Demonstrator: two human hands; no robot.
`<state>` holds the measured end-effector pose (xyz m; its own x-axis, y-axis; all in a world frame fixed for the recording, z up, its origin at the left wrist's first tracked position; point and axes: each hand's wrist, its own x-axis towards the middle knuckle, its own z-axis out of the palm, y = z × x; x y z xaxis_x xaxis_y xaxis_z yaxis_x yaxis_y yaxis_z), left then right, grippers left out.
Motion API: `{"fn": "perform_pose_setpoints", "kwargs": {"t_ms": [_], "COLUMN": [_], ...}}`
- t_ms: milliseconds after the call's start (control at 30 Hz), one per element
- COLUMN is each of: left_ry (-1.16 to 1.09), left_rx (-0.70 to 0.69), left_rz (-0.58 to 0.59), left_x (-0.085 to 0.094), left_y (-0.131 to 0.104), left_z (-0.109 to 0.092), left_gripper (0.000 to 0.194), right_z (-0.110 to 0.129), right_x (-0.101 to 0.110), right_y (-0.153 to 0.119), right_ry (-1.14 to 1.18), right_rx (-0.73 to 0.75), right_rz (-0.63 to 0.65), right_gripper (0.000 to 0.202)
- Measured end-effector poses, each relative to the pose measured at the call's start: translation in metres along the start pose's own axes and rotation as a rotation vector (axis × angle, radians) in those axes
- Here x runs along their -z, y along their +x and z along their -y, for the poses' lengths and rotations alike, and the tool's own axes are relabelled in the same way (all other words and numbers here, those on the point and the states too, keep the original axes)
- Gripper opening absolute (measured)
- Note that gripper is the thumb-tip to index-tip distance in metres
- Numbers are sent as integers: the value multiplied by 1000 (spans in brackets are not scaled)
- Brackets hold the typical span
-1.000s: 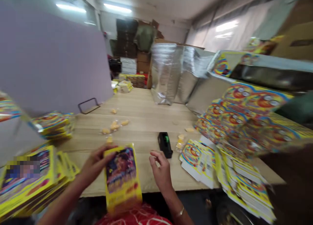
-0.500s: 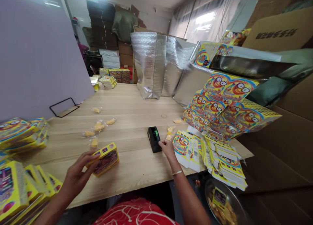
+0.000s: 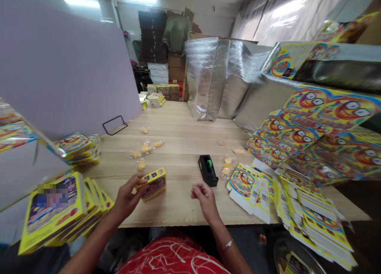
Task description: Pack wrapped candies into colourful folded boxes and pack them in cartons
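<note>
My left hand (image 3: 129,196) is closed round the left end of a small yellow printed box (image 3: 155,184), which stands on its edge on the table. To the right of the box, my right hand (image 3: 204,196) hovers with thumb and fingertips pinched together; what they hold, if anything, is too small to make out. Just behind that hand stands a black tape dispenser (image 3: 208,171) with a green core, and a gap separates the two. Several wrapped yellow pieces (image 3: 145,148) lie beyond the box, and more wrapped pieces (image 3: 228,165) sit right of the dispenser.
Stacked yellow boxes (image 3: 56,210) stand at the left. Flat printed cartons (image 3: 309,206) are heaped at the right table edge, below larger display boxes (image 3: 300,135). Silver-lined cartons (image 3: 202,83) line the back. A metal bowl (image 3: 279,246) sits below the table.
My right hand has left the tape dispenser and come nearer the box, fingers still pinched. My left hand keeps its hold on the box. The view has swung left.
</note>
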<state>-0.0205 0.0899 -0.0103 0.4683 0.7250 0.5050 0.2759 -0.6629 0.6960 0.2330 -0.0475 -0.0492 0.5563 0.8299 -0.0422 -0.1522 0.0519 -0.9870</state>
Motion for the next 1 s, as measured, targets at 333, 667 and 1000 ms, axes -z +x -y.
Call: {"fn": "perform_pose_setpoints", "kwargs": {"t_ms": [333,667,1000], "left_ry": [-14,-90,259], "left_rx": [-81,-32,-249], "left_rz": [10,179,240], "left_x": [1,2,6], "left_y": [-7,-39,-79], "left_z": [-12,-18,34], "left_gripper": [8,8,27], "right_z": [50,14,12], "right_x": [-131,-68,-112], "right_y": [2,0,117], "right_ry": [116,-820,-896], "right_rx": [-233,371,343], "right_rz": [206,472,532], "right_gripper": [87,40,27]}}
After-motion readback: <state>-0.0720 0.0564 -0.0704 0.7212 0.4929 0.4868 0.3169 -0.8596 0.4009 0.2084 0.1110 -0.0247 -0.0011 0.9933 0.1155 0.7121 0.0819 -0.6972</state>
